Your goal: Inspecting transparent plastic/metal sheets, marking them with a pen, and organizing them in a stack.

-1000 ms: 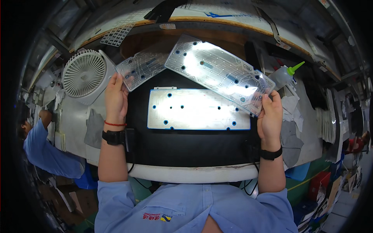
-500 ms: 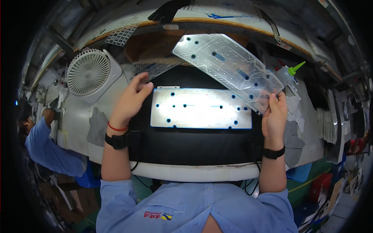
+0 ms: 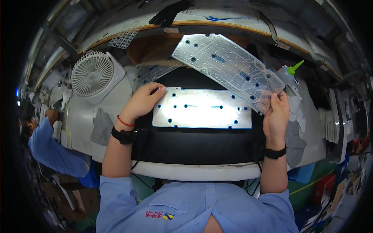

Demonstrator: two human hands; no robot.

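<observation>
A flat silver metal plate with blue-edged holes lies on the black mat in front of me. My left hand is closed at its far left corner, thumb and fingers pinching the edge by a small tab. A clear plastic tray, moulded with ridges and raised dots, slants above the plate's far right side. My right hand grips the tray's near right corner, thumb on top; the fingers underneath are partly hidden.
A white fan stands at the far left. Beside it lies another clear tray. A bottle with a green nozzle stands at the right. Grey cloths lie on the table. A co-worker in blue sits far left.
My left hand has moved right and closed on the metal plate's far left corner. My right hand still holds the clear tray in nearly the same place.
</observation>
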